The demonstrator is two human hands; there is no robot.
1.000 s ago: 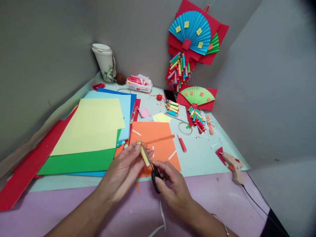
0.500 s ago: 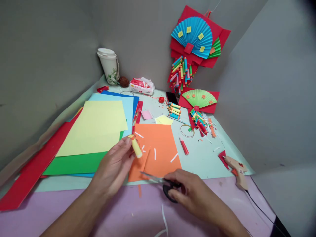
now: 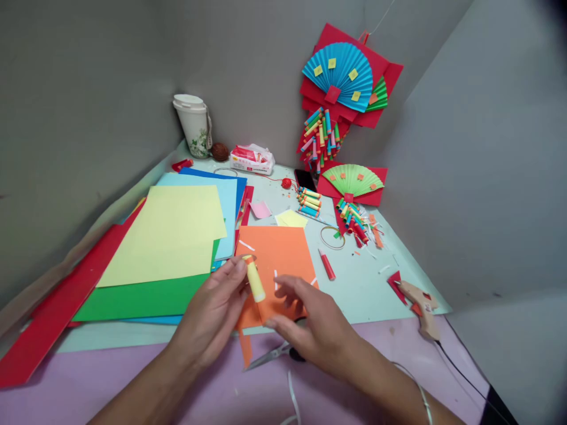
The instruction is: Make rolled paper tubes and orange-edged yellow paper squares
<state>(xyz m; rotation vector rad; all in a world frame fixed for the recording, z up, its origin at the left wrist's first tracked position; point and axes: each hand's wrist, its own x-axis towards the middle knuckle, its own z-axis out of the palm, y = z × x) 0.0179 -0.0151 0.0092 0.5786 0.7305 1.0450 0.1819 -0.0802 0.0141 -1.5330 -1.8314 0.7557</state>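
My left hand (image 3: 212,319) pinches a small yellow paper roll (image 3: 256,281) with an orange band at its top, held upright over the orange sheet (image 3: 279,251). An orange paper strip (image 3: 245,349) hangs down below the roll. My right hand (image 3: 312,330) is just right of the roll, its fingers apart and curved toward the roll's lower end, with nothing in it. The scissors (image 3: 272,355) lie on the purple table surface (image 3: 110,378) under that hand.
Stacked coloured sheets (image 3: 166,236) lie at left. A glue gun (image 3: 420,301) with its cord sits at right, a red roll (image 3: 327,265) and a ring (image 3: 332,237) beyond the orange sheet. Paper fans (image 3: 339,68) with rolls, a cup (image 3: 194,125) and tissues (image 3: 251,158) stand at the back.
My right hand has laid the scissors on the table and come up to the roll. The left hand keeps the roll, and a cut orange strip now hangs below it.
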